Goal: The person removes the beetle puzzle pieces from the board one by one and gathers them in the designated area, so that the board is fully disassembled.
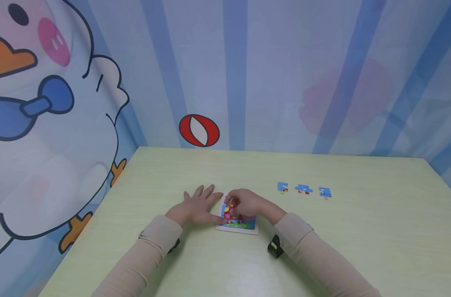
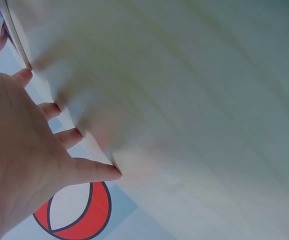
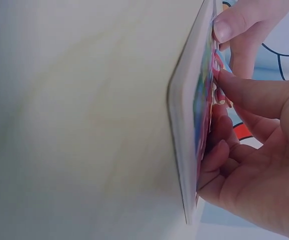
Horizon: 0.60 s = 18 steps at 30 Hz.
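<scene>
A small jigsaw puzzle board (image 1: 237,232) with a white frame and a colorful picture lies flat on the table. My left hand (image 1: 199,207) is spread at its left side, thumb on the board's lower left and the other fingertips near its left edge and the tabletop. Above the picture, my right hand (image 1: 247,202) pinches a jigsaw piece (image 3: 221,94) between thumb and fingers; the piece stands tilted over the board, partly hidden. In the right wrist view the curled lower fingers rest against the board's surface.
Three loose jigsaw pieces, a left one (image 1: 282,187), a middle one (image 1: 303,189) and a right one (image 1: 325,192), lie in a row to the board's right. The pale wooden table (image 1: 377,231) ends at a striped blue backdrop (image 1: 270,74) with printed cartoon figures.
</scene>
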Each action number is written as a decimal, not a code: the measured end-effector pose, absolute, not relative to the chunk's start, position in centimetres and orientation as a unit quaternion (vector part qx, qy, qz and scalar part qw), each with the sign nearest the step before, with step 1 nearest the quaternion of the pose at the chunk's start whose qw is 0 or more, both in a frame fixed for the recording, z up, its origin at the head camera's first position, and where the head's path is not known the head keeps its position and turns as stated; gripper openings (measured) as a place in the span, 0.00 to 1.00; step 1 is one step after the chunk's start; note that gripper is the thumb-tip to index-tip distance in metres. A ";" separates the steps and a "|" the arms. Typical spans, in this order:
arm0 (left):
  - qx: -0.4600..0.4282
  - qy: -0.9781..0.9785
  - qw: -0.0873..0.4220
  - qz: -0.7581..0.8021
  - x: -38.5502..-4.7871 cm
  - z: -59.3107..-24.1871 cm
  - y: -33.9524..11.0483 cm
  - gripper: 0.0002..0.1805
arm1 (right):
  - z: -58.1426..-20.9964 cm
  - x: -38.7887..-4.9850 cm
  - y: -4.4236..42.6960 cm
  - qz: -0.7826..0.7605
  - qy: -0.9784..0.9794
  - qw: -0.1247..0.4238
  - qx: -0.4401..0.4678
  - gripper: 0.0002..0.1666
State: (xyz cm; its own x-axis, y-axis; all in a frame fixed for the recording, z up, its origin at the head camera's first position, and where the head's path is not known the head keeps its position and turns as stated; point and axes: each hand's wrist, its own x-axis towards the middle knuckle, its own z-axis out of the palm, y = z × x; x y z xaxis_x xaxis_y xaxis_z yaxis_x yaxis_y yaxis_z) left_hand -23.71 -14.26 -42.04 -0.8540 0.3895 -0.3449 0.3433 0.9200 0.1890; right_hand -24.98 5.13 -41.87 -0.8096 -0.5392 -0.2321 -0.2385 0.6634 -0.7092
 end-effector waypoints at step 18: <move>0.192 0.960 0.195 0.064 -23.7 -41.9 -14.2 0.48 | -42.0 -24.8 5.5 -0.366 0.876 0.211 -0.233 0.06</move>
